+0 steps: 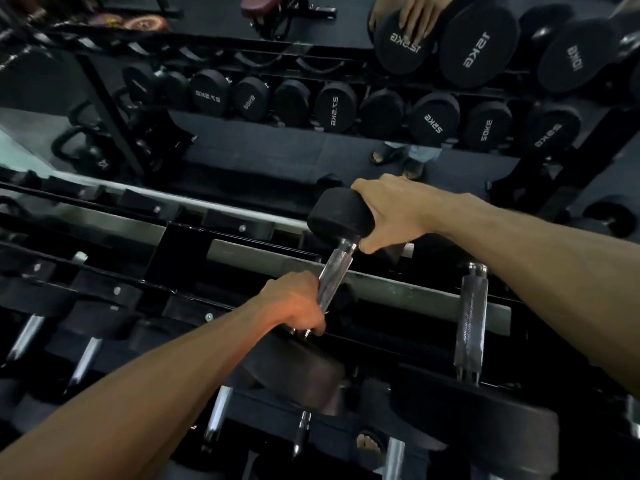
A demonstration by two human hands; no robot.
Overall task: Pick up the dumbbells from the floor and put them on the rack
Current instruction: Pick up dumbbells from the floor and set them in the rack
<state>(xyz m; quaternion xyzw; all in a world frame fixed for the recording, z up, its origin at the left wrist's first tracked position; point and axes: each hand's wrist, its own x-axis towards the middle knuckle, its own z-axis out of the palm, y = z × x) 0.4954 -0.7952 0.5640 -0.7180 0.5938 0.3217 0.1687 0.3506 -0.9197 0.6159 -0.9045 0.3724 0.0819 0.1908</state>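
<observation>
A black dumbbell (334,270) with a knurled chrome handle lies tilted over the top tier of the rack (429,296). My left hand (294,303) is closed around the lower part of the handle, just above the near head. My right hand (394,213) grips the far head from the right side. A second dumbbell (471,320) rests on the same tier to the right. Whether the held dumbbell touches the rack rails, I cannot tell.
A mirror behind the rack reflects rows of marked dumbbells (334,105) and my hand. Kettlebells (83,147) stand at the left. More chrome handles (85,358) lie on lower tiers. My foot (369,445) shows below the rack.
</observation>
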